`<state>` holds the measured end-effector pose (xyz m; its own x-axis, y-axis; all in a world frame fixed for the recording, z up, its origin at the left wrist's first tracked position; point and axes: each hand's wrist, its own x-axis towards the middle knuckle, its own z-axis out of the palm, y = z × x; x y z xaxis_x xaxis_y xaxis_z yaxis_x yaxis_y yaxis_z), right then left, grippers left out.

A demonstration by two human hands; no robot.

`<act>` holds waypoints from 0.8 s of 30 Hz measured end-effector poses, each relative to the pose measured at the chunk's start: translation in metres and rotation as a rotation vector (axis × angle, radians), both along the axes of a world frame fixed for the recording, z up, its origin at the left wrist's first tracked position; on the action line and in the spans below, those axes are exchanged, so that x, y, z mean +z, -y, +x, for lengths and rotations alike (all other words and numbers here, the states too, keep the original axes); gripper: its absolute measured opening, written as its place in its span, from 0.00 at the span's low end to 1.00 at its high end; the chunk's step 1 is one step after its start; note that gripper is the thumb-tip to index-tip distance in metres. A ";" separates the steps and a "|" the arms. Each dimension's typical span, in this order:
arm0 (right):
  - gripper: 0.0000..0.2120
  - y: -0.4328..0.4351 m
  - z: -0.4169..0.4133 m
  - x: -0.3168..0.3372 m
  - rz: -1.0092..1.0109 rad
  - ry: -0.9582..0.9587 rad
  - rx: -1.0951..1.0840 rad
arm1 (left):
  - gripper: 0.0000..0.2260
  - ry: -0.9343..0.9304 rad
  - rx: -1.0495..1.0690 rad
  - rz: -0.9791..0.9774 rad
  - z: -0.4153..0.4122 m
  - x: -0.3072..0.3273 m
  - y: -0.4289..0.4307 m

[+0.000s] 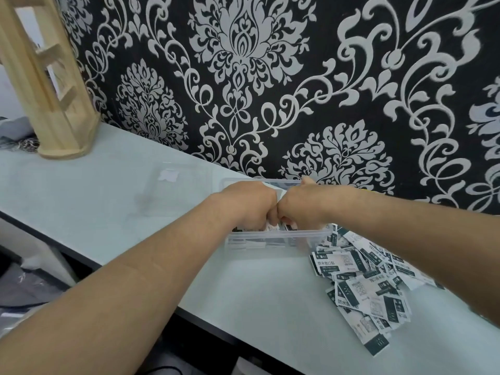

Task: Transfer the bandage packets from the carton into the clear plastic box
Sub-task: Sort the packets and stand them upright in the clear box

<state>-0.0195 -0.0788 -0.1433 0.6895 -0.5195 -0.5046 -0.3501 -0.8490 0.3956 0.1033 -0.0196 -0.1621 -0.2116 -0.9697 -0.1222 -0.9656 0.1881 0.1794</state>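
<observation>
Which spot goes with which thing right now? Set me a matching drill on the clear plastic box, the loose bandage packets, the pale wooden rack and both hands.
1. clear plastic box
2. pile of white-and-dark-green bandage packets
3. pale wooden rack
4. left hand and right hand

A. far left end of the pale table
B. loose on the table, right of the box
C. reaching down into the box, side by side
D. mid-table, close to the patterned wall

Pairs: 1-D, 2-B, 3-A, 4-C
</observation>
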 end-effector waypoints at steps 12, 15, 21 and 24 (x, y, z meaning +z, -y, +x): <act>0.09 -0.010 -0.029 0.051 0.145 0.597 -0.172 | 0.13 -0.136 0.078 -0.134 -0.008 0.025 -0.004; 0.04 -0.023 -0.064 0.071 0.156 0.903 -0.287 | 0.12 -0.288 0.119 -0.252 -0.032 0.046 -0.015; 0.06 -0.064 -0.157 0.032 0.268 0.975 -0.607 | 0.09 -0.304 0.036 -0.143 -0.119 0.033 -0.049; 0.07 -0.072 -0.181 -0.007 0.264 0.883 -0.686 | 0.14 -0.164 0.030 -0.081 -0.146 0.005 -0.059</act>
